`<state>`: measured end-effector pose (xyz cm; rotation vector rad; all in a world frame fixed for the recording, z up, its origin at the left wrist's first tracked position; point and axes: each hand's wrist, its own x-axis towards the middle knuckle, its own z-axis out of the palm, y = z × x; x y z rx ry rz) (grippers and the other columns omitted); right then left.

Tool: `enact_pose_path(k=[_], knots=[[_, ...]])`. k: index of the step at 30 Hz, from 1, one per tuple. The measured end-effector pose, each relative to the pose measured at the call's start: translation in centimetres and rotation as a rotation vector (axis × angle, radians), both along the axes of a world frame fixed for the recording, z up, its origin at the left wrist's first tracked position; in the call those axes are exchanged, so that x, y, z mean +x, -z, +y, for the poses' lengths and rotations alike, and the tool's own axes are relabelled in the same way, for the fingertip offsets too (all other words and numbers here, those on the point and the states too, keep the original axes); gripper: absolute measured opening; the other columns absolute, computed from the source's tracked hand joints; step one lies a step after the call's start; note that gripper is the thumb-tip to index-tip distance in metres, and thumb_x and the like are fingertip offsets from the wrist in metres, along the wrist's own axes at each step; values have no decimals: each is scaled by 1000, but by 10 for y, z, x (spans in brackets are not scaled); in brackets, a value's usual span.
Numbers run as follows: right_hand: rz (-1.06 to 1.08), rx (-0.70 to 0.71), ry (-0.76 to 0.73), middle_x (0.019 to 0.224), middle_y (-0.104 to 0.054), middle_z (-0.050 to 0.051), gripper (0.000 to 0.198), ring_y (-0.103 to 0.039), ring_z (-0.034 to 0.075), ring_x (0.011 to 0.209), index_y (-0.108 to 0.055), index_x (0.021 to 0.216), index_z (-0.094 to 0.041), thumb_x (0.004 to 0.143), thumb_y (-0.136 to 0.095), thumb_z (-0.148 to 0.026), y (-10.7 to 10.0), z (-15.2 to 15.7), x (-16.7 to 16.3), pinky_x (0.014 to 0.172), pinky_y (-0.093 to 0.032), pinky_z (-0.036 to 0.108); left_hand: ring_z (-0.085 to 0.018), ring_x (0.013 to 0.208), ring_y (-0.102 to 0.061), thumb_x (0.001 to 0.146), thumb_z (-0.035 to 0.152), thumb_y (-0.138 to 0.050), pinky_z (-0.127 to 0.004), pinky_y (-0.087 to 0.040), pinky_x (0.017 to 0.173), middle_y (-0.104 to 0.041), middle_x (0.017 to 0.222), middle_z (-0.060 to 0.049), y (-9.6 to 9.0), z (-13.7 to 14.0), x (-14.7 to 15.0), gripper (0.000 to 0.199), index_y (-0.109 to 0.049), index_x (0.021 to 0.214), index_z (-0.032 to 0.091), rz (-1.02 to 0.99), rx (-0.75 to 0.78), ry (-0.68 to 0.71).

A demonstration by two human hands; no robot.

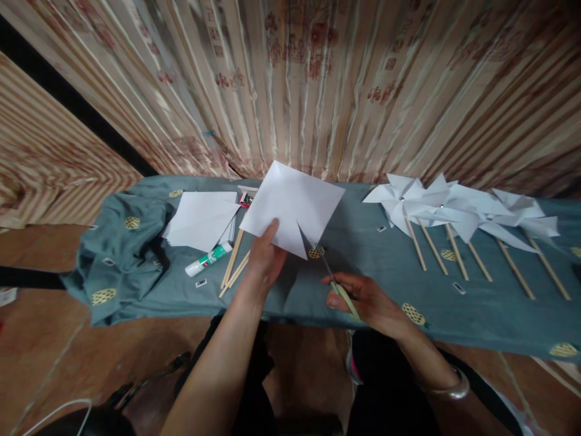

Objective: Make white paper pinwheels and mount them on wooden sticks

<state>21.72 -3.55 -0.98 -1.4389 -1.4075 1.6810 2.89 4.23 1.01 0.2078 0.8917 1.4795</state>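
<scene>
My left hand (pixel 267 260) grips a white square of paper (pixel 295 197) by its lower left edge, thumb on top. The sheet is held up over the cloth, turned cornerwise, with one slit running in from near its lower corner. Closed round the handles of light green scissors (pixel 345 298), my right hand (pixel 356 298) is just below and to the right of the paper. The blades point up toward the sheet's lower right edge, by the slit. Whether the blade tips touch the paper I cannot tell.
Left of the paper lie a stack of white sheets (pixel 204 217), a glue stick (pixel 209 259), several wooden sticks (pixel 233 260) and a small box of metal pieces (pixel 246 199). Several white paper pinwheels (pixel 454 206) on sticks lie at right. A grey-green cloth (pixel 290 300) covers the surface, before a curtain (pixel 290 91).
</scene>
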Motion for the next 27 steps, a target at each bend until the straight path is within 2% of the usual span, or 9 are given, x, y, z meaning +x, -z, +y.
enact_pose_path(k=[4, 5, 7, 11, 14, 18, 21, 24, 27], knots=[[-23, -111, -112, 67, -64, 0, 48, -54, 12, 57, -71, 98, -15, 65, -83, -48, -7, 0, 28, 53, -42, 25, -12, 88, -72, 89, 7, -55, -22, -54, 91, -78, 100, -3, -2, 7, -20, 28, -71, 110, 18, 58, -23, -101], [-29, -96, -88, 67, -65, 1, 49, -55, 13, 57, -72, 96, -15, 64, -83, -51, -6, 2, 35, 53, -42, 26, -13, 89, -72, 88, 7, -56, -23, -54, 91, -78, 100, -3, -1, 7, -23, 28, -71, 109, 18, 82, -13, -110], [-39, 7, 67, 71, -68, 3, 52, -58, 15, 60, -73, 97, -17, 63, -82, -56, -4, 6, 45, 53, -44, 26, -16, 94, -73, 82, 9, -63, -26, -55, 91, -78, 100, -3, 2, 4, -24, 29, -71, 108, 19, 147, 38, -80], [55, 235, 453, 78, -73, 3, 56, -62, 16, 68, -73, 102, -21, 64, -81, -62, -3, 20, 52, 61, -50, 28, -26, 95, -73, 63, 25, -81, -35, -56, 88, -79, 92, -6, 16, -6, -13, 32, -75, 93, 16, 339, 94, 170], [132, 276, 540, 77, -73, 0, 53, -62, 15, 70, -74, 98, -22, 61, -83, -59, -6, 30, 47, 64, -51, 27, -27, 86, -72, 59, 33, -83, -35, -56, 80, -79, 86, -7, 27, -14, -1, 28, -76, 80, 15, 489, 104, 367], [186, 181, 546, 71, -71, -4, 51, -60, 12, 61, -73, 89, -22, 46, -93, -40, -7, 38, 37, 56, -49, 24, -25, 70, -70, 61, 32, -81, -32, -53, 67, -77, 73, -5, 36, -18, 8, 18, -76, 71, 17, 605, 97, 532], [238, 96, 543, 71, -72, -5, 52, -60, 12, 59, -72, 86, -22, 41, -94, -32, -6, 39, 32, 55, -50, 25, -24, 66, -70, 61, 33, -82, -31, -52, 63, -77, 70, -6, 35, -17, 9, 19, -75, 68, 17, 543, 72, 533], [288, 158, 669, 68, -69, -6, 40, -57, 10, 57, -70, 77, -21, 46, -93, -32, -4, 41, 31, 55, -48, 24, -28, 74, -73, 65, 45, -81, -33, -55, 67, -77, 73, -9, 26, -16, 8, 33, -75, 75, 14, 312, 58, 532], [394, 227, 799, 68, -67, -5, 31, -56, 10, 59, -67, 72, -21, 55, -90, -34, 0, 44, 30, 58, -48, 25, -29, 89, -74, 76, 56, -70, -39, -58, 81, -78, 86, -11, 13, -20, 11, 45, -74, 93, 14, 75, 64, 557]])
